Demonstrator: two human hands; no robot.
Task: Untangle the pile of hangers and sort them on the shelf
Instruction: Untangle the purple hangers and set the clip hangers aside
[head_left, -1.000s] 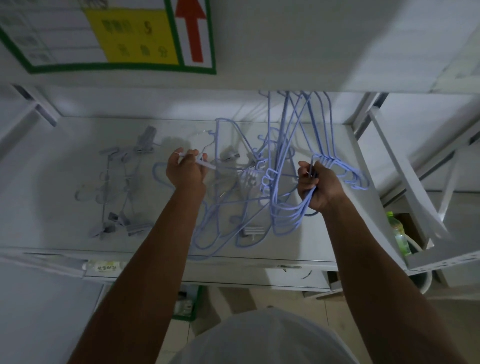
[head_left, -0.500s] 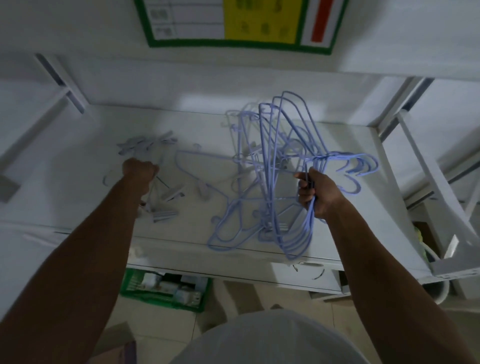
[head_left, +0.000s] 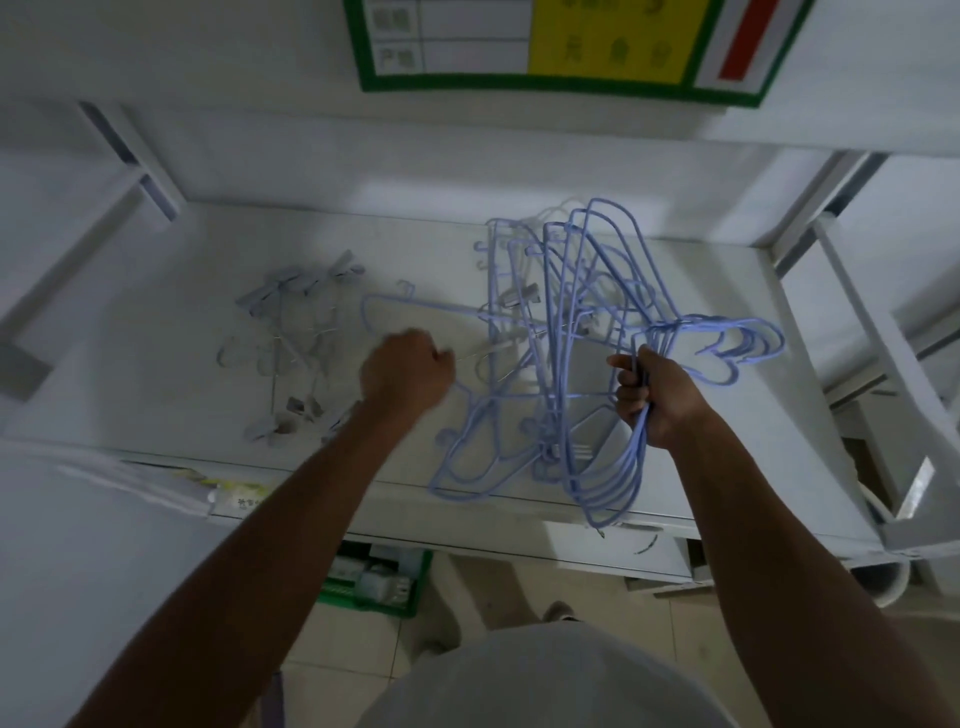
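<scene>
My right hand (head_left: 655, 397) is shut around a bundle of several blue wire hangers (head_left: 582, 332), held upright over the right half of the white shelf (head_left: 156, 332); their hooks fan out to the right. More blue hangers (head_left: 483, 441) lie tangled flat near the shelf's front edge, under and left of the bundle. My left hand (head_left: 405, 371) is a closed fist at the left side of the tangle, and a thin wire of a pale clip hanger (head_left: 485, 354) comes out of it to the right. A separate heap of grey clip hangers (head_left: 291, 332) rests on the shelf's left part.
A green-framed sign (head_left: 561, 41) hangs on the wall above. Slanted white shelf uprights (head_left: 883, 374) stand close on the right, another upright (head_left: 130, 171) at the back left. Below the shelf sits a green crate (head_left: 374, 582) on the tiled floor.
My left hand went left to the grey clip hanger heap, then came back right to the tangle. My right hand kept its grip on the blue bundle.
</scene>
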